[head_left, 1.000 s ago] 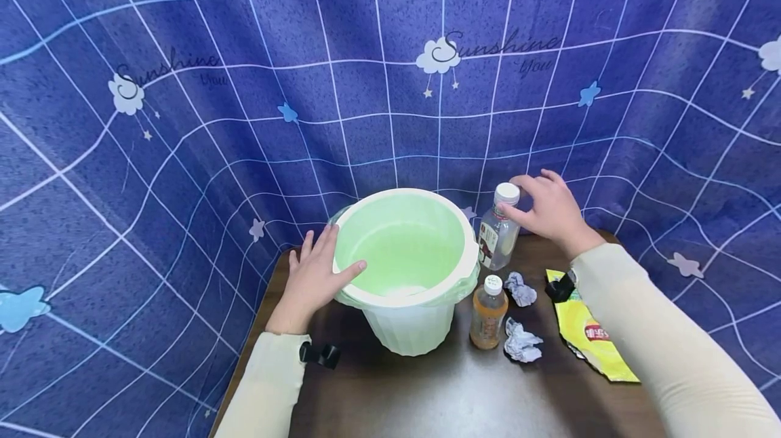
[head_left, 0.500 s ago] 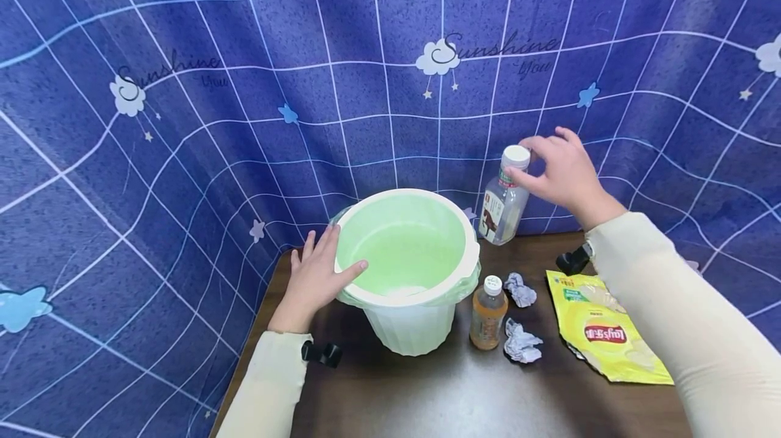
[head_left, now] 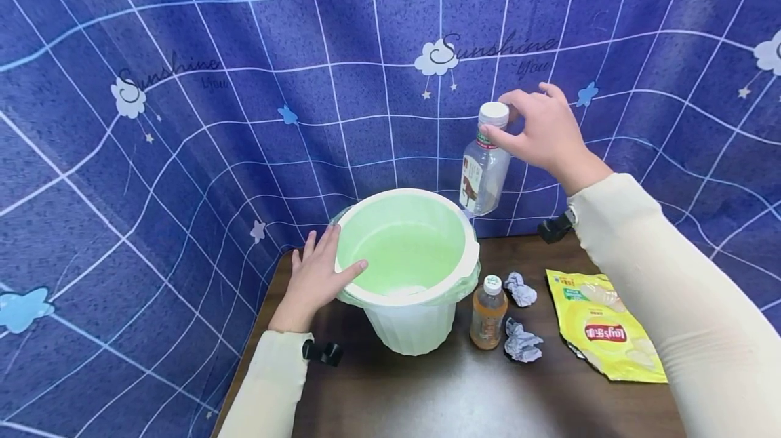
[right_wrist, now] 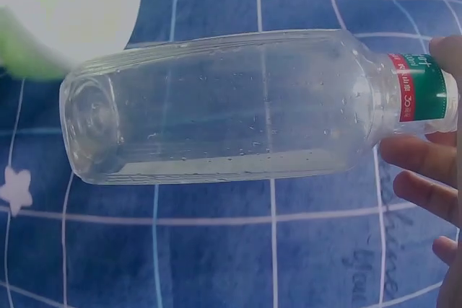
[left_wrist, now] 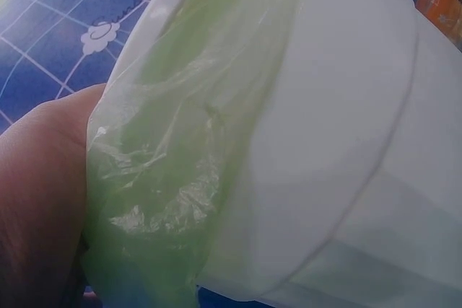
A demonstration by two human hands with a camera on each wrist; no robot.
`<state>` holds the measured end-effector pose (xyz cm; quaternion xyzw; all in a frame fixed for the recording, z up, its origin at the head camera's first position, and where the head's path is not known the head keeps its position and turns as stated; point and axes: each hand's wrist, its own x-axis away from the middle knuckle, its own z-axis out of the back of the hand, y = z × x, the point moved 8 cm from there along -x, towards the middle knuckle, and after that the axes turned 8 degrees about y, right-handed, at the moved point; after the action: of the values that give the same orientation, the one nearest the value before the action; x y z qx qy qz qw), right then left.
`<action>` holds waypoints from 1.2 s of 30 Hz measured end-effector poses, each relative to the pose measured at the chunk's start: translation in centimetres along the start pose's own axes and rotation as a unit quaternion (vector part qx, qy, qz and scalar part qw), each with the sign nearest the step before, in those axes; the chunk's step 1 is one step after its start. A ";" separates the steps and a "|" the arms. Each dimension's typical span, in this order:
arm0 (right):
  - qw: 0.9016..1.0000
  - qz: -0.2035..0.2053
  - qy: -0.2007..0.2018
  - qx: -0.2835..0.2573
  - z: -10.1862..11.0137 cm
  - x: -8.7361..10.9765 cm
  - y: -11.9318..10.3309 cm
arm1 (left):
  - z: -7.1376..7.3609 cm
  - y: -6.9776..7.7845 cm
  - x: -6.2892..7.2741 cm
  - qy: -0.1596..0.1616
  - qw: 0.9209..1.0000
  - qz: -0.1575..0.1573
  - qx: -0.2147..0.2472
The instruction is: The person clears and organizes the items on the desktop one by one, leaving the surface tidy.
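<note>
Fingers [right_wrist: 422,156] of the right hand [head_left: 539,129] pinch a clear bottle [head_left: 485,180] near its cap, droplets inside, right of center in head view; left hand [head_left: 314,281] lies splayed on a green-lined bucket [head_left: 410,329], mid-frame. Little orangey-filled bottle [head_left: 487,323], lower right.

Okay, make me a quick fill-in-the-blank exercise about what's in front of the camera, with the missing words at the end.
1. The right hand holds a clear plastic bottle, whose cap is ____ on top.
2. The left hand touches a white bucket, whose plastic liner is ____ in color.
3. Near the small orange-brown bottle lie ____ crumpled paper balls.
4. The main color of the chip packet on the table is ____.

Missing words: white; green; two; yellow.
</note>
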<state>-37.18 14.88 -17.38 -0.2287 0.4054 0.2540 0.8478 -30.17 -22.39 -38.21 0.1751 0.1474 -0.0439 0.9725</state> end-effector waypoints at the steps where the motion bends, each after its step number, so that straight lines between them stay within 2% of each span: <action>1: 1.000 -0.007 -0.004 -0.005 -0.2 -0.2 -0.3 | 0.0 0.0 0.0 0.000 1.000 0.001 0.000; 8: 0.994 -0.084 -0.033 -0.065 -2.3 -1.0 -1.7 | 0.0 0.0 0.0 0.001 1.000 0.001 0.005; 17: 0.995 -0.033 -0.044 -0.085 -6.6 -0.2 -5.0 | 0.1 -0.1 0.0 0.005 1.000 -0.002 0.004; 28: 0.986 -0.026 -0.133 -0.097 -13.0 2.9 -7.8 | 0.0 -0.3 0.1 0.004 1.000 0.002 0.003; 36: 0.978 -0.029 -0.180 -0.100 -15.3 4.8 -9.0 | 0.0 -0.3 0.0 0.007 1.000 -0.002 -0.001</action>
<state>-37.79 0.06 -28.31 -0.2746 0.2115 0.3053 0.8869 -30.26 -22.69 -38.34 0.1739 0.1549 -0.0448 0.9715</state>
